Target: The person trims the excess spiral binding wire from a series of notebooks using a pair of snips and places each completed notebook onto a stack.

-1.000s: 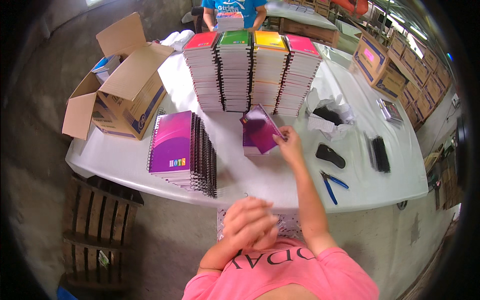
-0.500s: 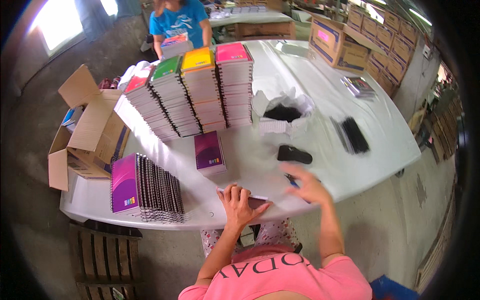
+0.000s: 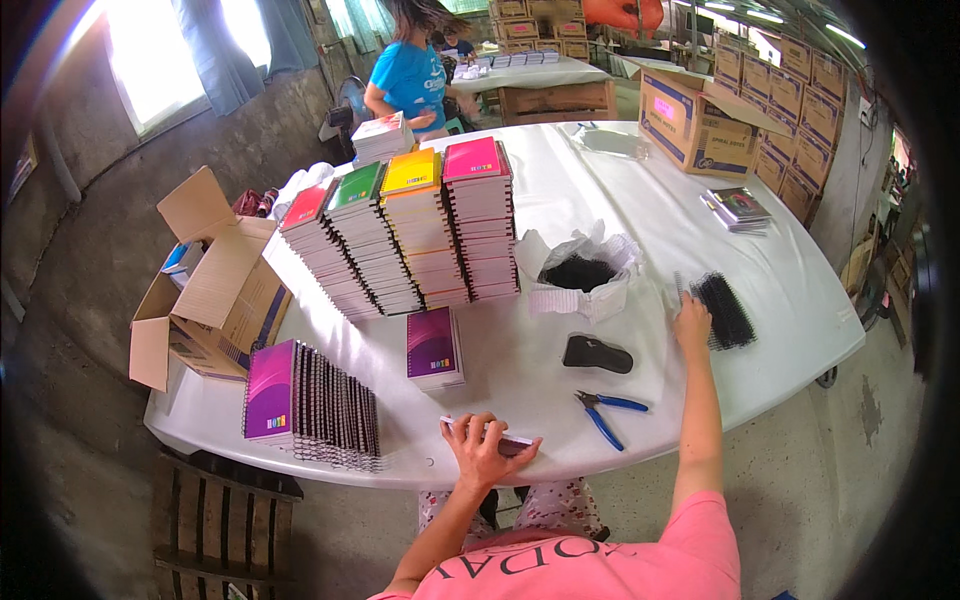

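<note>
At the near table edge my left hand (image 3: 480,450) is closed round a small notebook (image 3: 516,443), seen nearly edge-on and partly hidden by the fingers. My right hand (image 3: 692,322) is stretched out to the right, fingers pinched on a thin spiral binding coil (image 3: 679,284). Right beside it lies a bundle of black spiral coils (image 3: 726,312). Between the hands rest blue-handled cutting pliers (image 3: 606,414), with a black case-like object (image 3: 597,353) beyond them. A purple notebook stack (image 3: 434,345) stands ahead of my left hand.
Tall stacks of red, green, yellow and pink notebooks (image 3: 412,235) rise behind. Purple notebooks with loose coils (image 3: 310,405) sit at left, near an open carton (image 3: 215,290). Paper wrapping (image 3: 585,297) holds more black coils. Another carton (image 3: 700,120) and a person in blue (image 3: 412,85) are farther off.
My right hand has left the pliers, which now lie on the table, and reached right to the coils. The left hand keeps the notebook. The person in blue has turned aside.
</note>
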`<state>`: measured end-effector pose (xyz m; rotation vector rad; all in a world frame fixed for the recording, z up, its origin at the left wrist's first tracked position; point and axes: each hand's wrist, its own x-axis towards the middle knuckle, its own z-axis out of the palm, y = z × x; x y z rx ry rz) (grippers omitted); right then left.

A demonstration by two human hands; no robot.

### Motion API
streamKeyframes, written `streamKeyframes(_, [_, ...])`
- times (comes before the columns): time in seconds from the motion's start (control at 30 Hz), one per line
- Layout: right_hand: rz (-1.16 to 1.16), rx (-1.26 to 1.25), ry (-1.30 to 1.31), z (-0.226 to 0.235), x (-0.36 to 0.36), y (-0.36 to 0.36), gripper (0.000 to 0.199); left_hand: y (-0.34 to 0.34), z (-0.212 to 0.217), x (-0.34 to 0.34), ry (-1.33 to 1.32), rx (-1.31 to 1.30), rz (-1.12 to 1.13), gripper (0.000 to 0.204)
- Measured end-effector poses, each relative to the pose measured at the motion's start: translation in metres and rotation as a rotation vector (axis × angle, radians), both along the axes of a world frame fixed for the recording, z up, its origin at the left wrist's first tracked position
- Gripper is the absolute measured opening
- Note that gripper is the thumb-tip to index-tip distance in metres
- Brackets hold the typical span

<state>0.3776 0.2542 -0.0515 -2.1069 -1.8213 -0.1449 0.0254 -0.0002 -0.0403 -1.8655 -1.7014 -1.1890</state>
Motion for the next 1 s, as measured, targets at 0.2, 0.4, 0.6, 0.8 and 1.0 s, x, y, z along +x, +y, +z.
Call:
streamKeyframes(0.2, [0.214, 0.136, -0.194, 0.017, 0.006, -0.004, 0.054, -0.001, 0.002, -0.001, -0.071, -0.084, -0.021, 0.047])
streamKeyframes(0.4, [0.797, -0.169, 0.848, 0.064, -0.135, -0.16, 0.035, 0.002, 0.002, 0.0, -0.075, -0.055, -0.045, 0.038])
streamKeyframes(0.6, [0.531, -0.248, 0.786, 0.04, -0.169, -0.199, 0.039, 0.01, -0.001, 0.0, -0.069, -0.005, -0.035, 0.032])
streamKeyframes(0.8, [0.712, -0.27, 0.863, 0.047, -0.16, -0.191, 0.037, 0.009, 0.006, 0.003, -0.072, -0.022, -0.02, 0.031])
streamKeyframes(1.0, [0.877, -0.46, 0.67, 0.075, -0.165, -0.21, 0.035, 0.007, 0.0, -0.003, -0.073, -0.021, 0.0, 0.032])
